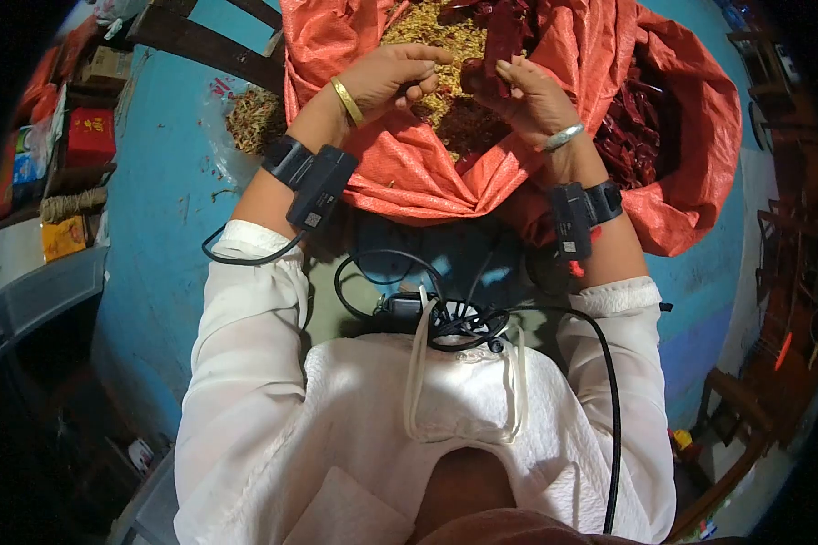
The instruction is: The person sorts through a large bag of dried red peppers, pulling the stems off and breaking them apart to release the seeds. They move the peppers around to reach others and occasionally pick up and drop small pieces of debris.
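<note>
In the head view my right hand [527, 98] is closed on a dark red dried chili pepper [504, 41], its thumb pressed against the lower end. The pepper points up and away from me. My left hand [391, 77] hovers beside it, index finger stretched toward the right hand and the other fingers half curled; nothing shows in it. Both hands are over an open orange-red woven sack [427, 195]. Yellow chili seeds [418, 32] fill much of the sack, with more dried red peppers at its far side.
A second orange-red sack [700, 195] at the right holds dried red peppers [632, 127]. On the left, a clear plastic bag [214, 136] contains stems or scraps. Black cables [463, 318] lie near my lap. Shelves with boxes stand far left; wooden furniture stands right.
</note>
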`<state>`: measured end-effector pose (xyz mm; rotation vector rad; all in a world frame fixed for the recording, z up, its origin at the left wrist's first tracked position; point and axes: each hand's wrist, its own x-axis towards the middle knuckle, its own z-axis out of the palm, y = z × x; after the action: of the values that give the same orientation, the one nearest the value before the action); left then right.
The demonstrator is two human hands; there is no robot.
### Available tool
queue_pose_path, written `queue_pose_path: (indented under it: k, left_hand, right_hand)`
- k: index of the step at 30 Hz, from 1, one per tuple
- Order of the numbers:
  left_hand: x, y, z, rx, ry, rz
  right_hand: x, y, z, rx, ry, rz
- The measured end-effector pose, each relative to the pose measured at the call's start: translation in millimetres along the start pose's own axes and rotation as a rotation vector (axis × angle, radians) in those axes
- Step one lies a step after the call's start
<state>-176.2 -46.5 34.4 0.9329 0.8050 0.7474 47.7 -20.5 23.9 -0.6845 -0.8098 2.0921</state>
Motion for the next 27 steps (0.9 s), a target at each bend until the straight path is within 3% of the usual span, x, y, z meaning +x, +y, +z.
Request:
queue_pose_path:
  k: [2, 4, 10, 13, 14, 17, 19, 20, 22, 24, 26, 27]
  left_hand:
    - [-4.4, 1.1, -2.1, -0.066, -0.049, 0.015]
    - [-11.6, 4.0, 2.9, -0.172, 0.089, 0.080]
    - [-45.4, 14.5, -5.5, -0.488, 0.080, 0.145]
    - [-66.8, 22.9, -25.2, -0.554, -0.134, 0.240]
    - [-80.3, 26.9, -29.8, -0.408, 0.042, 0.299]
    - [-118.0, 32.1, -70.5, -0.298, 0.143, 0.358]
    - [-139.2, 32.8, -92.8, -0.070, 0.439, 0.309]
    - [-143.6, 30.1, -101.6, -0.068, 0.446, 0.309]
    - [-148.7, 23.6, -115.5, 0.217, 0.901, 0.095]
    - [-149.2, 20.1, -121.9, 0.265, 0.970, 0.037]
    - [-145.2, 22.6, -121.8, 1.089, 1.052, -0.380]
    - [-145.0, 22.0, -123.9, 1.088, 1.052, -0.381]
  right_hand:
    - [-2.6, -5.2, 8.1, -0.008, 0.059, 0.017]
    - [0.2, -4.1, -3.3, -0.021, 0.076, 0.033]
    - [0.2, -1.5, 0.7, -0.034, 0.083, 0.040]
    - [2.8, -0.5, 0.8, 0.012, 0.045, 0.035]
    - [2.5, 1.1, 2.4, 0.016, 0.039, 0.041]
    - [1.5, 2.8, 9.7, -0.022, 0.014, 0.022]
    - [4.3, 5.3, 8.1, -0.033, 0.017, 0.026]
    - [5.4, 6.0, 6.3, -0.047, 0.027, 0.025]
    - [7.0, 7.8, 5.6, -0.039, 0.025, 0.040]
    - [9.7, 11.0, 4.8, -0.052, 0.048, 0.042]
    - [8.1, 10.1, 9.6, -0.070, 0.046, 0.051]
    - [7.5, 9.7, 12.8, -0.087, 0.048, 0.057]
